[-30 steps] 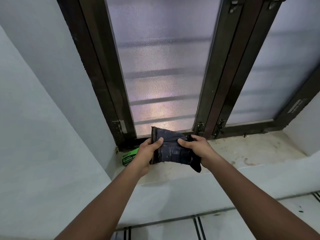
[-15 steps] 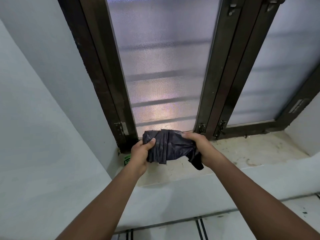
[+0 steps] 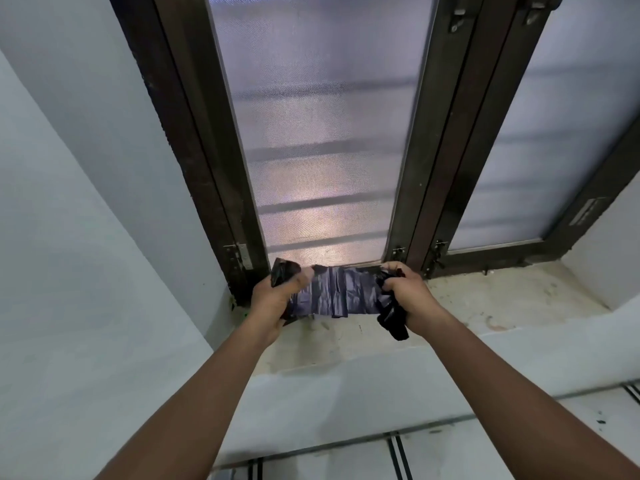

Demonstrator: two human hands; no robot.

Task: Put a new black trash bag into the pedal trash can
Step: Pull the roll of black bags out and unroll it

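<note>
A folded black trash bag (image 3: 334,292) is stretched between both hands above the window sill, its creases showing as vertical bands. My left hand (image 3: 273,299) grips its left end, with a bunched corner poking up past the thumb. My right hand (image 3: 407,292) is closed on the right end, and a loose tail of bag hangs below the fist. No pedal trash can is in view.
A stained concrete window sill (image 3: 502,299) runs under a dark brown window frame (image 3: 426,188) with frosted mesh panes. A white wall (image 3: 69,271) closes the left side. Tiled floor (image 3: 450,455) with dark lines lies below the ledge.
My hands have moved apart, pulling the folded bag out from a compact wad into a wider strip. The green bag packet by my left hand is now almost hidden.
</note>
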